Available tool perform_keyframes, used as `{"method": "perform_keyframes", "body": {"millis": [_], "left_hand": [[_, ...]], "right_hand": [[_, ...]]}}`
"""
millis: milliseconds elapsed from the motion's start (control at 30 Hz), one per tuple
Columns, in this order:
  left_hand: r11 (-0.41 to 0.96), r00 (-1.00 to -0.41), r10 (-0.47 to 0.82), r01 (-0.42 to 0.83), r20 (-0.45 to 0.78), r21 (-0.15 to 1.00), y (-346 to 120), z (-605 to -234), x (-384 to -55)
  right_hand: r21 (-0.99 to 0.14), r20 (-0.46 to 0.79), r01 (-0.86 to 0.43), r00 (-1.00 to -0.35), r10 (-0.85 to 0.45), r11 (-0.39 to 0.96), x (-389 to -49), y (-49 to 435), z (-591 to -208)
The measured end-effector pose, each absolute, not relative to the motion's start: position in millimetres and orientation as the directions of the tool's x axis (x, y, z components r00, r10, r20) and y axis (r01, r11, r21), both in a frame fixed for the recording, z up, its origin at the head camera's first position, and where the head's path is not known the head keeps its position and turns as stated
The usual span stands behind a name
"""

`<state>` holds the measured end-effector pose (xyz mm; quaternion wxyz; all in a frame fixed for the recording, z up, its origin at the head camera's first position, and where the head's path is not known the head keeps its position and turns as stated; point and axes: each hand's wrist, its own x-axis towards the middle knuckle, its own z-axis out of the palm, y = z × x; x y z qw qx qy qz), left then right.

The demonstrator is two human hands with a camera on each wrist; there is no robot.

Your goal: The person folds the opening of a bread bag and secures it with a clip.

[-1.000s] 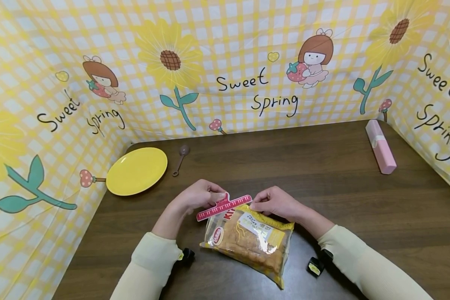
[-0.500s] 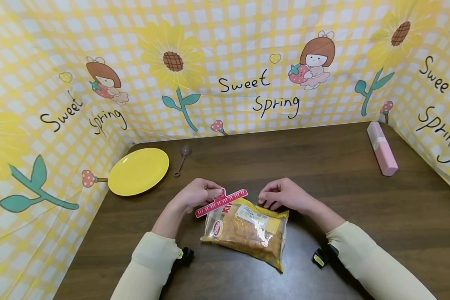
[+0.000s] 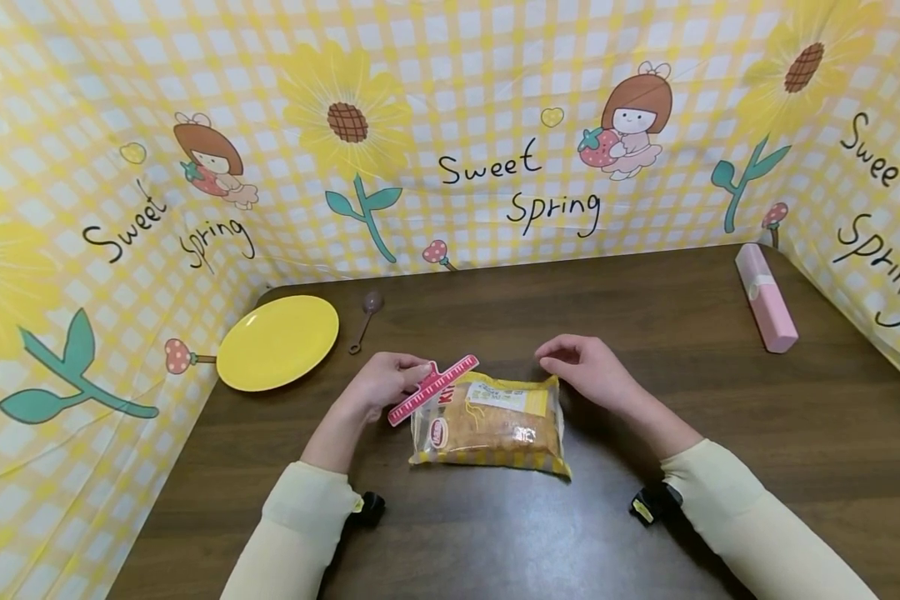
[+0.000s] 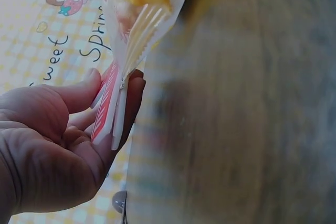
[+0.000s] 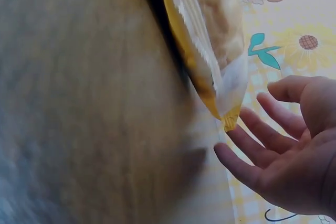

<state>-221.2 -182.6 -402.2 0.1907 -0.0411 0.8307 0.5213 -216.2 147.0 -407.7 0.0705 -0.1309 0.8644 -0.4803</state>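
My left hand (image 3: 381, 390) pinches a pink-red bag clip (image 3: 435, 390) with white piano-key marks, thumb on one side and fingers on the other. The clip grips the left end of a clear and yellow bag of bread (image 3: 502, 433). In the left wrist view the gathered plastic (image 4: 142, 30) runs out from between the clip's two white bars (image 4: 116, 114). My right hand (image 3: 587, 368) is off the bag's far right corner, fingers spread and loosely bent, holding nothing. In the right wrist view its fingertips (image 5: 223, 153) lie close by the yellow corner (image 5: 230, 120) of the bag.
On the brown wooden table (image 3: 495, 542), a yellow plate (image 3: 277, 343) lies at the back left with a small brown spoon (image 3: 366, 321) beside it. A pink and white box (image 3: 767, 298) lies at the back right. A checked yellow cloth (image 3: 465, 83) walls the table's back and sides.
My right hand has let go near the clip and moved right and away from me. The left hand shifted slightly left with the clip, and the bag swung up to lie more level.
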Motion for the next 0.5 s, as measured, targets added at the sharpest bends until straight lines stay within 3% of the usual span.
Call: {"method": "perform_keyframes", "body": {"millis": [333,500], "left_hand": [[0.461,-0.927,0.101,-0.277,-0.36,0.843,-185.3,-404.4,-221.9],[0.553,-0.949,0.064,-0.224,-0.309,0.802,-181.4,-402.2,-219.8]], "right_hand": [[-0.874,0.101,-0.186,-0.973,-0.205,0.45,-217.9,147.8,-407.1],[-0.873,0.099,-0.184,-0.974,-0.204,0.451,-216.4,146.6,-408.6]]}}
